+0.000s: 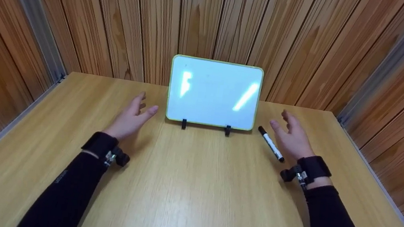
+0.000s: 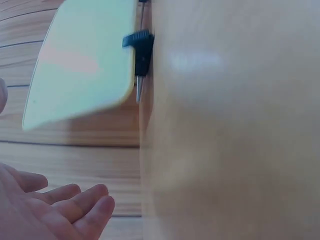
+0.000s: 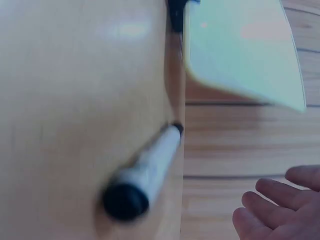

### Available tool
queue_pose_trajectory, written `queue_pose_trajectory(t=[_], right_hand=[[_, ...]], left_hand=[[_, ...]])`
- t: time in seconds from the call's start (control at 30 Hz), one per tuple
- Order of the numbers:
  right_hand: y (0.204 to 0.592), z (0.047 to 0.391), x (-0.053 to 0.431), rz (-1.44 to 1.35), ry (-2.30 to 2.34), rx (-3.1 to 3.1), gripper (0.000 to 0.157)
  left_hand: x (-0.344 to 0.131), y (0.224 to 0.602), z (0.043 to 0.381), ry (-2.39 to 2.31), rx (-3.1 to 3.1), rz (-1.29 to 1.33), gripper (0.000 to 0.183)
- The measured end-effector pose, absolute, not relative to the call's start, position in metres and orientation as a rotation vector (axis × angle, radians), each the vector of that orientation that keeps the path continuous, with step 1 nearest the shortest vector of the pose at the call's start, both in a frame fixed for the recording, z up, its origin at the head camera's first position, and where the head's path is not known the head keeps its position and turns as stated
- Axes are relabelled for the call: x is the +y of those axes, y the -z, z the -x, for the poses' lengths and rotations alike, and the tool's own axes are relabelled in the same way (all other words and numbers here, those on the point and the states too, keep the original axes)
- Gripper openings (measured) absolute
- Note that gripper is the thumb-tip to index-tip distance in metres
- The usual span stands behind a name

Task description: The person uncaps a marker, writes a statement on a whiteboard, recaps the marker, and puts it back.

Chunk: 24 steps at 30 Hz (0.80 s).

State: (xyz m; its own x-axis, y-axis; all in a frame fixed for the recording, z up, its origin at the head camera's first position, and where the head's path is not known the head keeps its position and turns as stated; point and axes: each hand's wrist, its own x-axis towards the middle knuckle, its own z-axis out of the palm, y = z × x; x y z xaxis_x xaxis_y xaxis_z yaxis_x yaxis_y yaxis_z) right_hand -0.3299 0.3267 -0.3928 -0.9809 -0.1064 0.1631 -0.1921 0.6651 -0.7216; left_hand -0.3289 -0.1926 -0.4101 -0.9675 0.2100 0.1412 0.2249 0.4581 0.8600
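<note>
A small whiteboard (image 1: 213, 95) with a yellow-green rim stands upright on a stand with two black clips (image 1: 184, 124) at the back of the table. My left hand (image 1: 130, 118) is left of the board, fingers loosely extended and holding nothing. On the other side, my right hand (image 1: 293, 138) hovers just beside a marker pen (image 1: 270, 143), apart from it. That marker has a white barrel and black ends, and lies slanted on the table. In the right wrist view the marker (image 3: 155, 160) points toward the board, and the fingers (image 3: 272, 200) are relaxed.
A light wooden table (image 1: 185, 188) carries everything. Wood-panelled walls (image 1: 120, 22) close it in at the back and both sides. Black straps with small cameras (image 1: 119, 156) sit on both wrists. Light glares off the board's surface.
</note>
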Motion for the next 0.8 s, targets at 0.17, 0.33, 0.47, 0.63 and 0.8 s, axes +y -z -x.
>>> queue_pose_trajectory(t=[0.17,0.33,0.47,0.63,0.8], right_hand=[[0.402,0.335,0.303,-0.322,-1.288,-2.751,0.104],[0.412,0.339,0.285,-0.339,-1.435,-2.738,0.107],[0.416,0.338,0.274,-0.295,-1.531,-2.745,0.110],[0.420,0.338,0.266,-0.273,-1.593,-2.746,0.112],[0.424,0.339,0.260,-0.233,-1.672,-2.706,0.111]], left_hand=[[-0.171,0.416,0.331,1.581,-2.706,0.386,0.107],[-0.160,0.421,0.331,1.625,-2.729,0.360,0.109],[-0.152,0.424,0.333,1.729,-2.713,0.372,0.108],[-0.144,0.425,0.334,1.819,-2.688,0.416,0.107],[-0.142,0.425,0.332,1.869,-2.678,0.402,0.108]])
